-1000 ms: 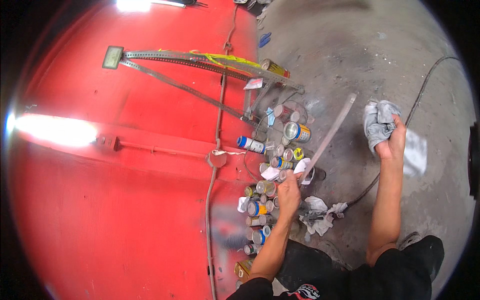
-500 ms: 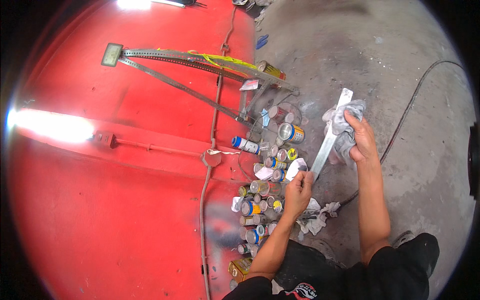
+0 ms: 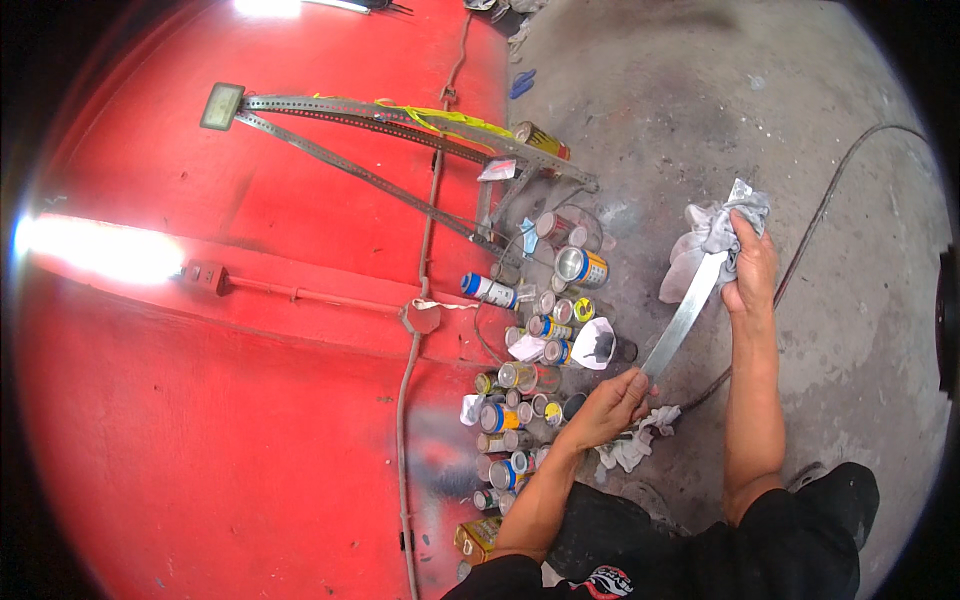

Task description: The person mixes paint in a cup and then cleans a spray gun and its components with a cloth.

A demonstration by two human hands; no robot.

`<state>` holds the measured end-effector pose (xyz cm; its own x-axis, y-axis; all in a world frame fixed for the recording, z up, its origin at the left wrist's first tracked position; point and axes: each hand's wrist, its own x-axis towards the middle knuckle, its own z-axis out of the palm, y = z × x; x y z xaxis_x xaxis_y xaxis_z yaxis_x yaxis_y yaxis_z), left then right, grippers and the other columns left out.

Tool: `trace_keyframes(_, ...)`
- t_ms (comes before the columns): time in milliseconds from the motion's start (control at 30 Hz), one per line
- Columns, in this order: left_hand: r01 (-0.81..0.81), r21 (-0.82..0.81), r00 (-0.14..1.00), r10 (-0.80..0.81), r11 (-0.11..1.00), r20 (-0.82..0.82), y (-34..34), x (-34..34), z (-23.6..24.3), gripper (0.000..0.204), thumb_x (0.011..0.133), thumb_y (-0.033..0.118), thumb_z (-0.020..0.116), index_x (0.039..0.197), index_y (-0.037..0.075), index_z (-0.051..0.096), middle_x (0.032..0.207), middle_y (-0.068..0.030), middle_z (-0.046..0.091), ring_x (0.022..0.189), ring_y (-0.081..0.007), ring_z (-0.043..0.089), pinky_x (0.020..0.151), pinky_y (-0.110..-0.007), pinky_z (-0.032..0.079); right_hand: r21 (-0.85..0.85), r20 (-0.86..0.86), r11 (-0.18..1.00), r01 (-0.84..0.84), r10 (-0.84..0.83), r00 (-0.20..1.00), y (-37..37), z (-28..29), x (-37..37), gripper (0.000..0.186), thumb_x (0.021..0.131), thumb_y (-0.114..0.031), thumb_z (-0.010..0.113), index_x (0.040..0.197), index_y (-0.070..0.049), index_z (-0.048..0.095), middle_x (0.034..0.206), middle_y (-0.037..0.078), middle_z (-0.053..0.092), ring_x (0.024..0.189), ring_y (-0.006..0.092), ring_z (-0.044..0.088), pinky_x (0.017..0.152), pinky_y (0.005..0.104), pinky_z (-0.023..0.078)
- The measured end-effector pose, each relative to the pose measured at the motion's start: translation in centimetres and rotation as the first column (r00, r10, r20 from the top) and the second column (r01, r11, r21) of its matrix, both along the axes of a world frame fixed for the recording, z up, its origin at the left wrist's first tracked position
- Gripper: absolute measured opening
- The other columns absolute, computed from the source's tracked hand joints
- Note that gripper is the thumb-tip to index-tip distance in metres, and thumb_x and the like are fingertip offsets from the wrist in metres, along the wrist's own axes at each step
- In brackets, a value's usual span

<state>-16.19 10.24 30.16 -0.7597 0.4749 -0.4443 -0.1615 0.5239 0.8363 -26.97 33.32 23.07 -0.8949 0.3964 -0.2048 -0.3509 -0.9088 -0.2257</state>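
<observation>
A long, flat metal strip slants up and to the right between my hands. My left hand pinches its lower end. Near the upper end, my right hand is closed on a crumpled grey-white rag, which wraps round the strip. The strip's tip sticks out just past the rag, and a loose fold of cloth hangs to the left. Part of my right fingers is hidden behind the rag.
Several paint cans and jars crowd the floor along the red wall. A perforated metal stand with yellow strips leans above them. Another rag lies by my left forearm. A dark hose curves across the grey floor at right.
Both hands have shifted right with the strip, the left one also slightly down. The rag now sits nearer the strip's upper tip, leaving less of that end bare.
</observation>
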Motion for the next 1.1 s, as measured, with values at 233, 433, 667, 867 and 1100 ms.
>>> trace_keyframes(233,-0.115,-0.086,0.871,0.059,0.990,-0.489,3.4,-0.5,-2.2,0.029,0.102,0.025,0.040,0.088,0.003,0.053,0.061,-0.0002,0.048,0.055,-0.0093,0.044,0.052,-0.028,0.038,0.101,0.157,0.974,-0.201,0.184,0.970,-5.6,-0.4,0.5,0.023,0.094,-0.021,0.059,0.105,-0.001,0.060,0.091,0.003,0.064,0.082,0.0123,0.061,0.071,0.0282,0.051)
trace_keyframes(433,-0.217,-0.134,0.925,0.159,0.967,-0.346,0.8,-4.0,-3.2,0.032,0.100,0.024,0.044,0.083,0.001,0.057,0.065,-0.0004,0.053,0.058,-0.0106,0.048,0.053,-0.029,0.039,0.286,0.133,0.847,-0.448,0.428,0.894,-11.5,0.5,3.8,0.023,0.093,-0.024,0.061,0.100,-0.002,0.063,0.085,0.000,0.062,0.077,0.0067,0.054,0.069,0.0249,0.045)
trace_keyframes(667,-0.374,-0.164,0.886,0.299,0.913,-0.353,-6.7,-6.8,1.3,0.037,0.098,0.033,0.053,0.110,-0.001,0.062,0.094,-0.0046,0.064,0.084,-0.0108,0.057,0.074,-0.028,0.046,0.693,0.159,0.556,-0.459,0.502,0.850,-12.3,0.2,4.7,0.030,0.091,-0.026,0.061,0.098,0.003,0.062,0.077,0.007,0.063,0.067,0.0145,0.055,0.063,0.0312,0.045)
trace_keyframes(867,-0.474,0.646,0.740,0.669,0.599,-0.077,-2.6,-7.2,2.7,0.027,0.101,0.027,0.045,0.115,0.004,0.049,0.093,-0.0063,0.058,0.082,-0.0177,0.057,0.084,-0.037,0.049,0.950,0.169,0.139,-0.281,0.528,0.832,-13.5,3.5,6.5,0.031,0.086,-0.027,0.061,0.103,-0.001,0.061,0.086,0.025,0.063,0.085,0.0454,0.059,0.070,0.0473,0.046)
trace_keyframes(1100,-0.367,0.928,0.192,0.981,0.061,0.012,-11.2,-6.8,7.8,0.009,0.096,0.014,0.048,0.089,0.010,0.044,0.070,-0.0001,0.043,0.060,-0.0095,0.044,0.060,-0.023,0.044,0.996,0.071,0.007,-0.094,0.592,0.803,-11.6,-0.3,5.8,0.025,0.086,-0.024,0.063,0.100,-0.003,0.064,0.084,0.015,0.068,0.073,0.0297,0.064,0.066,0.0391,0.048)
